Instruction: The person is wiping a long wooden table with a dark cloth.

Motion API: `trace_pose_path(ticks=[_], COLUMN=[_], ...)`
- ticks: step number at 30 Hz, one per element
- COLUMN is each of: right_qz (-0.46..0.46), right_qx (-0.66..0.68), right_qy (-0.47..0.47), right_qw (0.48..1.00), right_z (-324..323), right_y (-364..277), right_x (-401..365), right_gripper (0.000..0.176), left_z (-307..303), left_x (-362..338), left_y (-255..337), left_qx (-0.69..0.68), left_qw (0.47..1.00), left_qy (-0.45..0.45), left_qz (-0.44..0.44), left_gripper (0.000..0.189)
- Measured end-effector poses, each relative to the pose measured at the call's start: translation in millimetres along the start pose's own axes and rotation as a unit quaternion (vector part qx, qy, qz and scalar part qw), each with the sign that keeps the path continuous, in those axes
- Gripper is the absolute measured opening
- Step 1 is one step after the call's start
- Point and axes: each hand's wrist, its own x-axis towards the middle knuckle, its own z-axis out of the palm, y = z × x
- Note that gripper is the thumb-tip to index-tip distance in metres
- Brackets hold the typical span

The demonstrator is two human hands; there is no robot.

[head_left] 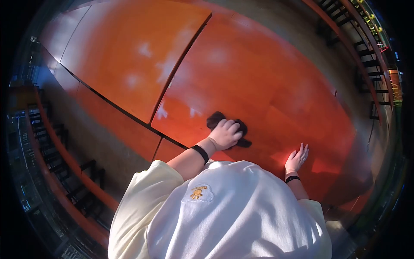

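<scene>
My left hand is closed over a dark, crumpled cloth and presses it against the orange-red tabletop. Parts of the cloth stick out beyond the fingers on both sides; the rest is hidden beneath the palm. To the right, near the table's close side, my right hand rests with fingers stretched out and nothing in it. A black band circles each wrist.
Dark seams divide the tables pushed together here. Long benches run along the left, and more benches stand at the upper right. Sunlight and glossy reflections mark the surface.
</scene>
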Motion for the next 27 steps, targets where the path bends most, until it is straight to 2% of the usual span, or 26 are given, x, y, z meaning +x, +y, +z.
trace_pose_path(ticks=[2,4,6,8,10,12,15,16,18,19,20,22,24,26,27], right_qz=[-0.003,-0.009,-0.016,-0.007,-0.001,0.006,0.007,0.008,0.010,0.017,0.023,0.024,0.027,0.011,0.023], right_qx=[0.004,0.009,0.014,0.011,0.010,0.010,0.028,0.021,0.014,0.014,0.016,0.024,0.033,0.036,0.039], right_qy=[0.003,0.010,0.023,0.018,0.021,0.025,0.029,0.025,0.022,0.013,0.003,-0.003,-0.004,-0.005,-0.011], right_qw=[1.000,1.000,0.999,1.000,1.000,1.000,0.999,0.999,1.000,1.000,1.000,0.999,0.999,0.999,0.999], right_z=[0.4,2.3,4.4,2.5,6.9,8.4,0.4,1.2,0.9,-1.9,-3.4,-7.0,-9.0,-9.5,-11.4], right_y=[-0.1,3.1,3.1,2.3,6.8,5.6,-2.6,-2.0,-0.4,-2.5,-4.0,-5.5,-6.5,-5.6,-6.9], right_x=[-2.3,-3.2,-0.2,-2.0,-3.3,-1.5,-4.7,-4.1,-1.3,-1.3,-2.0,-2.8,0.1,-1.9,-4.5], right_gripper=[0.055,0.055,0.056,0.057,0.057,0.058,0.058,0.058,0.059,0.059,0.059,0.058,0.058,0.057,0.057], left_z=[-24.3,-51.0,-72.2,-69.1,-48.8,-13.9,34.2,39.7,35.0,22.6,11.4,-23.5,-48.8,-64.8,-64.5], left_x=[-13.3,-35.0,-52.0,-38.4,-0.7,31.6,62.6,67.3,64.6,62.3,57.4,40.2,4.2,-14.2,-9.8], left_y=[-44.1,-100.2,-147.2,-155.9,-130.0,-74.4,10.4,23.3,6.6,-9.4,-33.0,-89.0,-153.4,-184.0,-183.0], left_qx=[0.053,0.139,0.269,0.303,0.239,0.168,0.082,0.071,0.045,0.058,0.101,0.131,0.236,0.331,0.332], left_qw=[0.987,0.943,0.884,0.880,0.892,0.951,0.991,0.996,0.998,0.997,0.988,0.947,0.900,0.852,0.857], left_qy=[0.057,0.076,0.103,0.096,0.067,0.069,0.042,0.038,0.044,0.024,0.063,0.042,0.124,0.108,0.100], left_qz=[-0.140,-0.292,-0.368,-0.351,-0.379,-0.249,-0.095,-0.042,0.000,-0.042,-0.099,-0.291,-0.346,-0.391,-0.382], left_gripper=[0.034,0.029,0.023,0.021,0.020,0.021,0.020,0.021,0.025,0.026,0.027,0.028,0.023,0.020,0.020])
